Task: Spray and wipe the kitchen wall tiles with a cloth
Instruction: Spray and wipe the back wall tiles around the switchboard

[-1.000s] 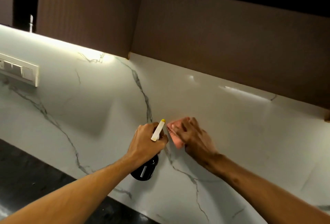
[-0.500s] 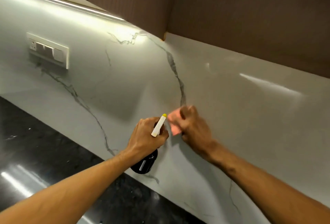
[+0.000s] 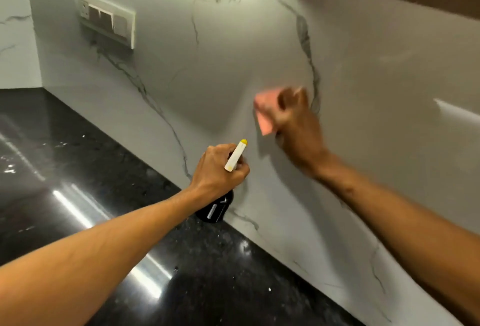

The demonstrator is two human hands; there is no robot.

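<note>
Over the dark tabletop (image 3: 78,169), the left hand (image 3: 218,167) still grips the spray bottle (image 3: 215,210) near the wall (image 3: 207,66). The right hand (image 3: 296,123), blurred, holds the pink cloth (image 3: 263,115) against the wall, now higher and apart from the left, which it nearly touched before.

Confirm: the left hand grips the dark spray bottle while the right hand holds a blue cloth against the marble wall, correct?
Wrong in one respect: the cloth is pink, not blue, as the head view shows. The left hand does grip the dark spray bottle while the right hand holds the cloth against the marble wall.
</note>
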